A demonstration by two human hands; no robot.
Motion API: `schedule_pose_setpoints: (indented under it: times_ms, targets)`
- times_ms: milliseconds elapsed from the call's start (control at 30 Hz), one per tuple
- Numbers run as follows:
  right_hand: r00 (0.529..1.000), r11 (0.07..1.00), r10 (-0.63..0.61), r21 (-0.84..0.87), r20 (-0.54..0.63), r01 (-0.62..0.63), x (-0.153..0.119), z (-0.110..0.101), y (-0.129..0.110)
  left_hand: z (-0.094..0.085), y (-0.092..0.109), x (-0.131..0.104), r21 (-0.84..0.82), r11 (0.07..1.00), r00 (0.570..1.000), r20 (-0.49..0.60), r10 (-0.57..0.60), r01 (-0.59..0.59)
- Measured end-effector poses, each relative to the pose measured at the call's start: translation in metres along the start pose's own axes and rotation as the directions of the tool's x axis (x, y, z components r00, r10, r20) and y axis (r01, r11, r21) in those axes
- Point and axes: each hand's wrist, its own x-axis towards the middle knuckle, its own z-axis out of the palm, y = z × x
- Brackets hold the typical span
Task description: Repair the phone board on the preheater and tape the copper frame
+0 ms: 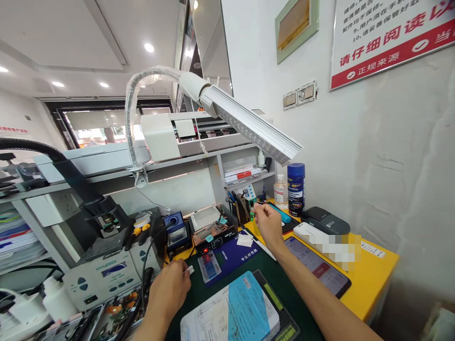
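Note:
My left hand (pixel 171 287) is closed near the left edge of the dark green mat (pixel 280 284), with a small white piece (pixel 190 270) between its fingertips. Farther back, my right hand (pixel 267 222) is raised and its fingers are pinched together near a small green-topped item (pixel 252 211); what they hold, if anything, is too small to tell. A white and blue box (pixel 231 310) rests on a dark tray in front of me. Between the hands are a clear case (pixel 209 266), a purple mat (pixel 234 258) and white paper pieces (pixel 245 240).
A phone (pixel 318 265) lies right of my right forearm. Behind stand a blue spray can (pixel 296 189) and a clear bottle (pixel 280 192). A lamp (pixel 252 123) hangs overhead. Soldering equipment (pixel 177 230) and a grey control unit (pixel 103 279) are at the left.

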Motion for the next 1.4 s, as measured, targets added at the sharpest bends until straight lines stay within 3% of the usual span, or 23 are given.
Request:
schedule_pose_setpoints:
  times_ms: [733,900,1033,1133,1200,1267,1333,1400]
  targets:
    - [0.999,0.999,-0.038,-0.01,-0.033,0.038,0.0,0.002,0.0,0.002,-0.001,0.001,0.08,0.997,0.986,-0.163,0.025,-0.012]
    - [1.0,1.0,-0.019,-0.016,-0.02,0.019,0.0,0.002,0.0,0.002,-0.001,0.0,-0.025,1.0,0.986,-0.166,0.009,-0.013]
    - [1.0,1.0,-0.005,-0.028,-0.008,0.005,-0.001,0.001,-0.001,0.001,-0.002,0.002,-0.248,0.969,0.986,-0.162,-0.037,-0.004]
    - [1.0,1.0,0.01,-0.012,0.003,-0.01,-0.002,0.001,-0.003,-0.002,-0.003,0.006,-0.533,0.846,0.993,-0.106,-0.051,-0.013]
    - [0.998,1.0,0.024,0.007,0.052,-0.024,-0.004,0.003,-0.006,-0.003,-0.001,0.008,-0.727,0.687,0.998,-0.045,-0.042,-0.004]
    - [0.984,0.999,0.045,0.015,0.172,-0.048,-0.009,0.006,-0.009,-0.003,0.004,0.008,-0.867,0.497,1.0,0.019,-0.025,0.029]
    - [0.929,0.992,0.118,-0.001,0.352,-0.126,-0.017,0.01,-0.014,-0.002,0.01,0.005,-0.945,0.32,0.997,0.072,0.01,0.065]
    - [0.812,0.969,0.224,-0.033,0.539,-0.245,-0.028,0.016,-0.018,-0.001,0.018,0.002,-0.979,0.18,0.992,0.106,0.062,0.093]
